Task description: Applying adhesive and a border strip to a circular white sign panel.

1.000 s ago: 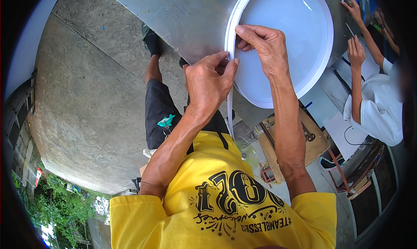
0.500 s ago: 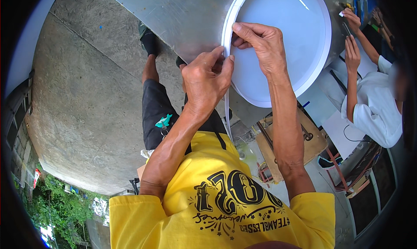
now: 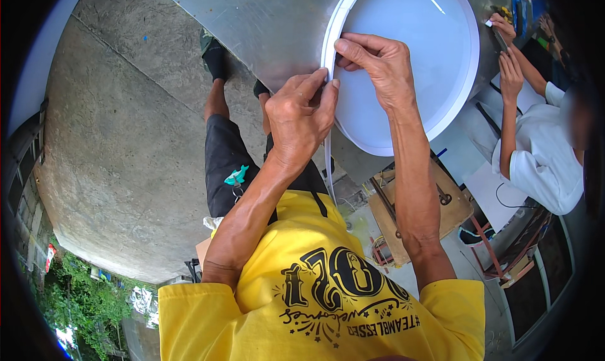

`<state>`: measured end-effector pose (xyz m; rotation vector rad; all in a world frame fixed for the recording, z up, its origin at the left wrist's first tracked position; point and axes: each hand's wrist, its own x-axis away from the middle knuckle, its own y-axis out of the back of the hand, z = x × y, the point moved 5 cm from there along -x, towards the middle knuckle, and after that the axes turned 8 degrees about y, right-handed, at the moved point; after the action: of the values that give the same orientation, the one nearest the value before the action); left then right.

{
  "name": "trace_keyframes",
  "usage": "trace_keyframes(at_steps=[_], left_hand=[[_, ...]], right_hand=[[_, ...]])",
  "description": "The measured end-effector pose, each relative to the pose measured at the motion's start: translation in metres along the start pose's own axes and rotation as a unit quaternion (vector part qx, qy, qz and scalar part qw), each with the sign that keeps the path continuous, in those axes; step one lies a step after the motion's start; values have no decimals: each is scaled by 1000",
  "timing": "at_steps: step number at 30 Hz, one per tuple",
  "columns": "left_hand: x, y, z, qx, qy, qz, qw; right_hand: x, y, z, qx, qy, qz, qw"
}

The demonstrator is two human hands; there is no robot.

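A large round white tray-like piece (image 3: pixel 471 58) with a raised rim lies on a metal table (image 3: pixel 258 27). Along the outside of its left rim runs a thin white strip (image 3: pixel 328 156), whose loose tail hangs down toward my shirt. My left hand (image 3: pixel 299 112) pinches this strip against the rim between thumb and fingers. Just above it, my right hand (image 3: pixel 381 68) reaches over the piece, its thumb and fingers closed on the rim where the strip lies. The fingertips of both hands are partly hidden.
At the right, another person (image 3: pixel 542 147) in a white shirt holds a small dark object in both hands. A wooden stool (image 3: pixel 419 216) stands below the round piece. Concrete floor (image 3: pixel 132 140) spreads to the left, with green plants (image 3: pixel 82 298) at the lower left.
My hands stay almost still on the rim, with only a slight shift. The other person's hands have moved a little left, and the dark object has turned.
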<state>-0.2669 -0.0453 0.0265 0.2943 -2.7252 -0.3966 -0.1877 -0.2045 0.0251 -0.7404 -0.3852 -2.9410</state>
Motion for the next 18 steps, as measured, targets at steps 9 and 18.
trace_keyframes(at_steps=[9, 18], left_hand=[[1, -2, 3, 21, 14, -6, 1000], [4, -5, 2, 2, 14, -18, 1000]], right_hand=[[-1, -1, -1, 2, -8, -4, 1000], [-2, -1, -1, 21, -31, 8, 999]])
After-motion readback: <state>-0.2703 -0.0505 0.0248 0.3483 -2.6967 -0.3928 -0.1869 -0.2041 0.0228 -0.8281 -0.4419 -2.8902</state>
